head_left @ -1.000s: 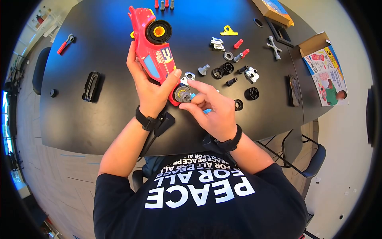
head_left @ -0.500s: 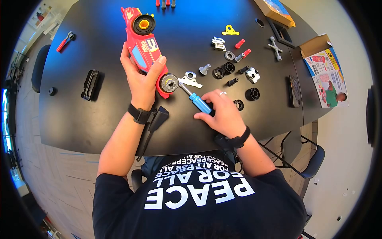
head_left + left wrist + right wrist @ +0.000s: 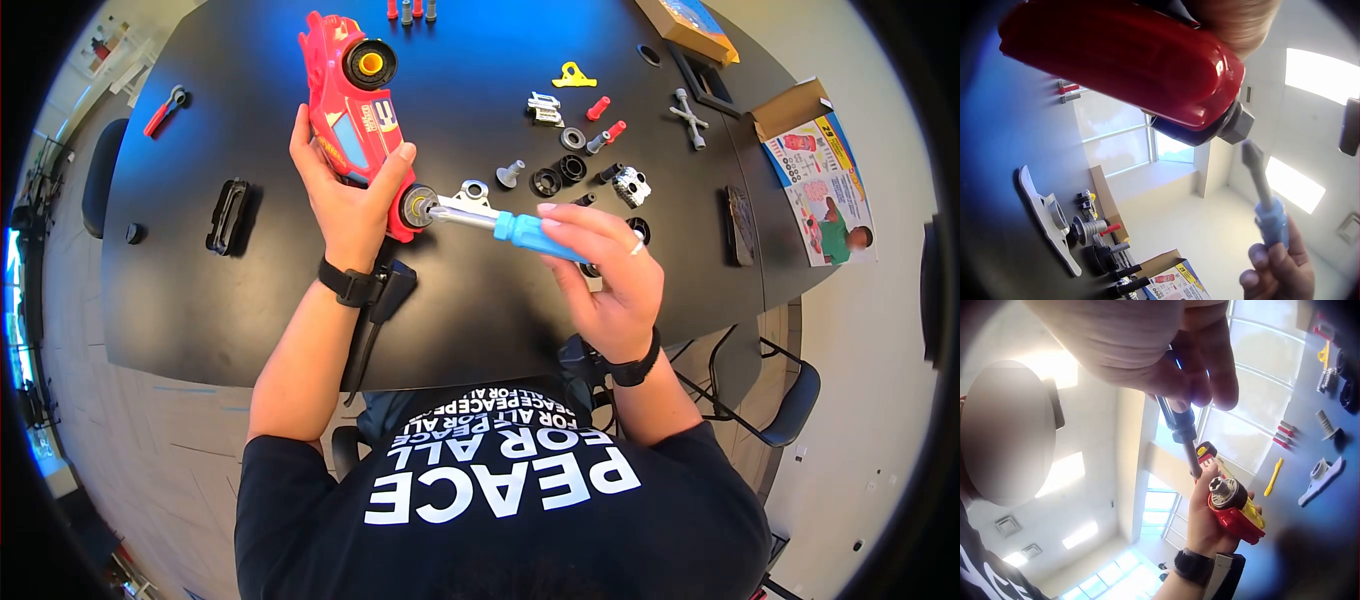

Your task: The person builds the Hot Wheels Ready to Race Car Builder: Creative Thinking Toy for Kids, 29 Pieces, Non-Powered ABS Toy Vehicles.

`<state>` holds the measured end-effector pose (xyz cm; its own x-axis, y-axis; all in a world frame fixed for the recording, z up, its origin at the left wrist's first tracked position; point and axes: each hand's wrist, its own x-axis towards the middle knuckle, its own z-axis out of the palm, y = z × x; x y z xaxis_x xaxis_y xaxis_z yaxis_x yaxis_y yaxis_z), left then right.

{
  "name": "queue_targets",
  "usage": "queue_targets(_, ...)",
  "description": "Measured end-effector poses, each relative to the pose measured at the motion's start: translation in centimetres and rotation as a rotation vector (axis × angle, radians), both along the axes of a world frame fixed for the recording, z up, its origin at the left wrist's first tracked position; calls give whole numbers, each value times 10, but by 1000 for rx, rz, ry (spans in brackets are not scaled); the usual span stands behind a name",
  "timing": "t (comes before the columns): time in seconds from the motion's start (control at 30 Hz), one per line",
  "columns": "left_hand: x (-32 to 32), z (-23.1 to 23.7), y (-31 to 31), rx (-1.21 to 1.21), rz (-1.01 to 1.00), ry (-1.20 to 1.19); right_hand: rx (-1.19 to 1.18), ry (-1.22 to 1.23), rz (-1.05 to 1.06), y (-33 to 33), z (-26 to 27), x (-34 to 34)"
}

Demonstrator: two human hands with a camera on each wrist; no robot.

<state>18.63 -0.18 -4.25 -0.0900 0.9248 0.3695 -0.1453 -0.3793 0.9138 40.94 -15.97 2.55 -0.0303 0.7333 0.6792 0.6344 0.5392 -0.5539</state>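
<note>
1. Closest to my head feed: a black T-shirt [image 3: 500, 545] with white "PEACE FOR ALL" lettering, worn by the person at the table.
2. Left hand [image 3: 350, 205]: wrapped round the red toy race car [image 3: 352, 125], thumb along one side, fingers round the other. Car was held up off the black table [image 3: 200, 320], in front of the person, its nearer wheel [image 3: 416, 208] turned toward the other hand.
3. Right hand [image 3: 610, 275]: pinched the handle of a blue-handled screwdriver [image 3: 535, 236] between thumb and fingers. Shaft pointed at that wheel; on the left wrist feed I saw the tip just beside the grey hub bolt [image 3: 1237, 127], a small gap between.
4. Just past the screwdriver shaft, on the table: a white bracket with a ring [image 3: 473, 190], then a loose grey bolt [image 3: 510, 174].
5. Right of those, I logged black wheel rims [image 3: 546, 183], a silver engine piece [image 3: 631, 187] and a grey ring [image 3: 573, 139].
6. Farther out: a yellow bracket [image 3: 573, 76], a cross-shaped lug wrench [image 3: 690, 120], and over left a red-handled ratchet [image 3: 163, 113].
7. Far edge: red and grey bolts [image 3: 406, 14] standing in a row; an orange-and-blue box [image 3: 690, 28] lay far right.
</note>
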Motion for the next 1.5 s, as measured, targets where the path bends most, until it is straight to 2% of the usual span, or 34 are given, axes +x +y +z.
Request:
queue_targets(0.17, 1, 3, -2, 48, 33, 65, 43, -161, 17, 4, 3, -8)
queue_targets(0.3, 2, 4, -3, 137, 66, 121, -42, -149, -50, -3, 10, -16)
queue_targets(0.37, 4, 4, -5, 147, 76, 151, -487, -95, -156, -8, 9, -16)
queue_targets(0.4, 4, 4, -5, 158, 91, 182, -318, 20, -148, -2, 6, -21)
queue_targets(0.5, 4, 2, -4, 143, 73, 153, -206, 78, -69, 3, 1, -22)
queue_targets(0.53, 4, 2, -4, 141, 74, 153, -158, 18, -16, 6, -5, -19)
queue_targets(0.57, 3, 2, -4, 166, 90, 190, -160, 18, -17, 4, -5, -18)
queue_targets(0.63, 5, 3, -6, 193, 97, 225, -391, 55, -127, -2, -1, -21)
queue_targets(0.7, 5, 7, -9, 224, 143, 316, -336, 74, -143, 3, 8, -29)
queue_targets(0.77, 5, 5, -8, 224, 136, 297, -284, 95, -150, 5, 5, -30)
queue_targets(0.87, 4, 3, -7, 222, 124, 276, -256, -20, -97, 3, -10, -19)
queue_targets(0.93, 5, 3, -7, 223, 117, 274, -419, 19, -123, 3, -10, -16)
queue_targets(0.97, 5, 5, -7, 206, 112, 269, -418, 18, -123, 4, -7, -18)
queue_targets(1.03, 5, 5, -8, 189, 110, 266, -275, -17, -136, 7, -1, -22)
queue_targets(1.07, 5, 5, -8, 189, 108, 260, -275, -16, -135, 6, -1, -22)
queue_targets(1.13, 6, 4, -8, 188, 103, 253, -714, 117, -164, 2, -1, -20)
queue_targets(1.17, 6, 3, -9, 212, 116, 277, -713, 118, -168, 2, -1, -21)
queue_targets(1.23, 6, 4, -8, 235, 131, 301, -338, -43, -124, 5, 0, -24)
queue_targets(1.43, 7, 6, -10, 235, 130, 306, -517, 53, -95, 2, -14, -14)
queue_targets(1.5, 6, 7, -10, 231, 115, 297, -435, 13, -112, 4, -5, -21)
